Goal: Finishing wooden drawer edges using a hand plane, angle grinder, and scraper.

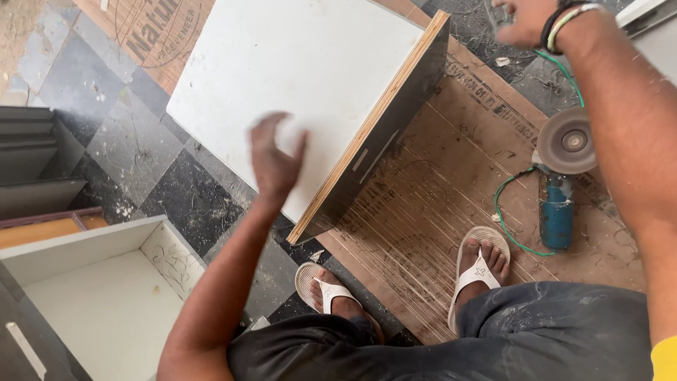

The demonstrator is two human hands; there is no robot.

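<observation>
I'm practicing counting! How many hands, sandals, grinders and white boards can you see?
Hands: 2, left hand, right hand
Sandals: 2, one, other
Grinders: 1, blue grinder
White boards: 1, white board
Total: 6

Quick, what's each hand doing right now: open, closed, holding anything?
Left hand: open, blurred, over the white board; contact cannot be told.
Right hand: partly cut off at the top edge; grip cannot be told.
</observation>
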